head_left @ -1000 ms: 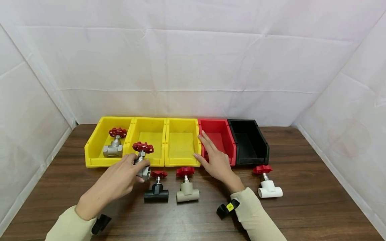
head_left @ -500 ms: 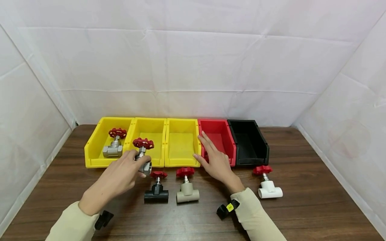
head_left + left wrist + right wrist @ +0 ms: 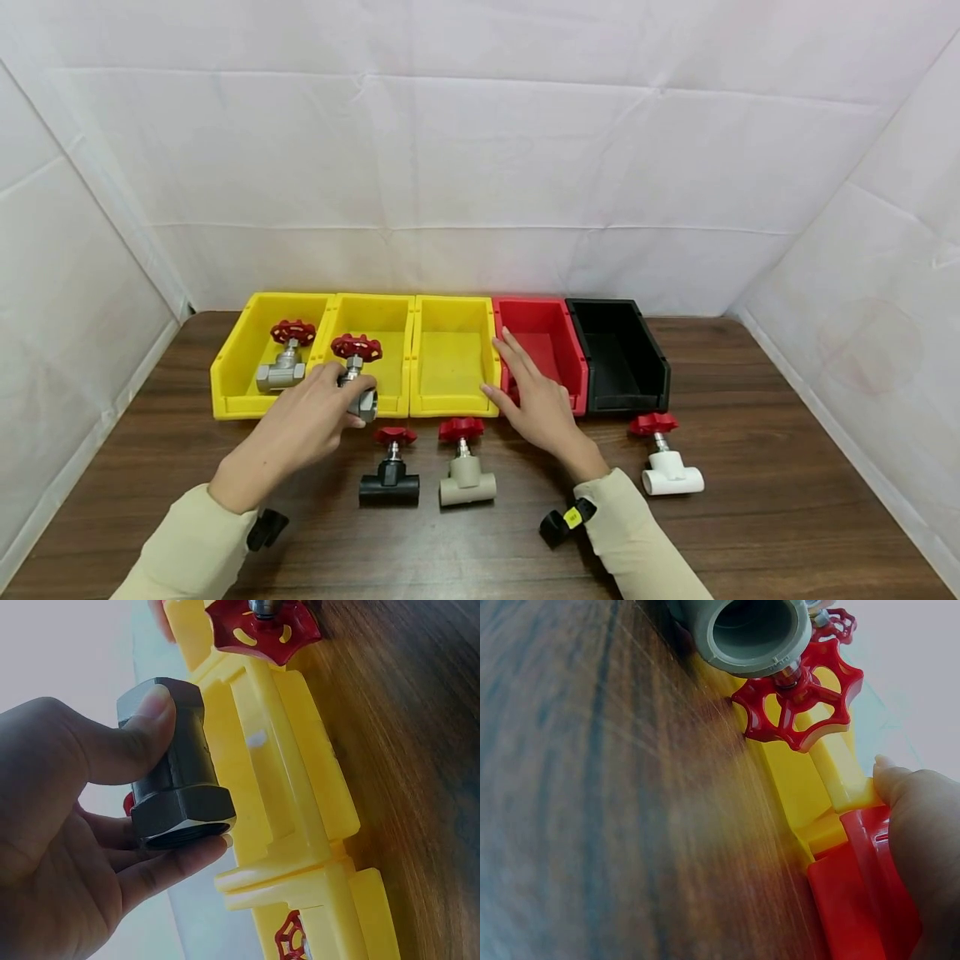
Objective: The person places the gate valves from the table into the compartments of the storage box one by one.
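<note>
My left hand [image 3: 307,417] grips a steel gate valve [image 3: 363,403] by its body, holding it over the front of the second yellow bin [image 3: 393,408]. Its red handwheel [image 3: 357,347] points up. In the left wrist view the thumb presses on one side of the hexagonal-ended valve body [image 3: 176,765], fingers on the other. My right hand [image 3: 538,406] lies with straight, spread fingers on the front of the red bin [image 3: 579,385], thumb at the third yellow bin's [image 3: 453,408] edge. Another steel valve [image 3: 282,373] stands in the first yellow bin [image 3: 232,367].
A black bin [image 3: 628,404] ends the row on the right. On the wooden table [image 3: 787,467] in front stand a black valve [image 3: 390,483], a grey-beige valve [image 3: 467,483] and a white valve [image 3: 672,473], all with red handwheels. White sheeting [image 3: 480,150] walls the back and sides.
My left hand has carried the steel valve forward and slightly up, from the bin's front edge to over the second yellow bin. The right hand has stayed in place.
</note>
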Demonstrator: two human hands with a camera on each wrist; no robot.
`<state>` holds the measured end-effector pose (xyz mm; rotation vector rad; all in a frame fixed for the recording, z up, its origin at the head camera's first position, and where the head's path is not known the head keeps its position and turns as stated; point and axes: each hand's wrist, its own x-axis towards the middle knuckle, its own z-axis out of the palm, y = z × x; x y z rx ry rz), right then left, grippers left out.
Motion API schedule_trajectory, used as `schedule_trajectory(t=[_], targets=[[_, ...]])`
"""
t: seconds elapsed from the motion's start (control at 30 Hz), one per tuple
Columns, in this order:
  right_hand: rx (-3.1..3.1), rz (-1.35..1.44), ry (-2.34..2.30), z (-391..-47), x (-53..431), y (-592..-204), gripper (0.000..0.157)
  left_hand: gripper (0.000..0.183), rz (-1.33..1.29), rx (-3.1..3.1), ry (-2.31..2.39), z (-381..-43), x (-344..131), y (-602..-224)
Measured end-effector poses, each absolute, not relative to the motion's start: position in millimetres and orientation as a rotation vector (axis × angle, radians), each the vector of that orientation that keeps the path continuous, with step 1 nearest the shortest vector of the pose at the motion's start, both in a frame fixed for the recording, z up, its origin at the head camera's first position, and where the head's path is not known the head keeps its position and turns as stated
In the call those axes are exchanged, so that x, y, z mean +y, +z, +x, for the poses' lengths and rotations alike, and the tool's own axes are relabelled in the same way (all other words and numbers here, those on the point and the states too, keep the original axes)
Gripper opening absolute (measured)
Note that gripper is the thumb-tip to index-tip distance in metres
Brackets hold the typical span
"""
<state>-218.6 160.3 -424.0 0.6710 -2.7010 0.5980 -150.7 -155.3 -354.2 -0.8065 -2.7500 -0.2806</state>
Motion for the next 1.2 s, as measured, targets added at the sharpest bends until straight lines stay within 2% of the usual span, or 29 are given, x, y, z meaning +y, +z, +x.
schedule_trajectory(t=[0.87,1.2], targets=[[-2.692,0.674,0.606,-218.4,160.4,-426.5,0.072,0.043,-0.716,-2.844,-0.266,-171.1,-149.9,-360.9],[-2.690,0.672,0.607,-218.6,161.0,-425.4,0.072,0.038,-0.740,-2.824,-0.254,-179.7,-148.0,-361.5]])
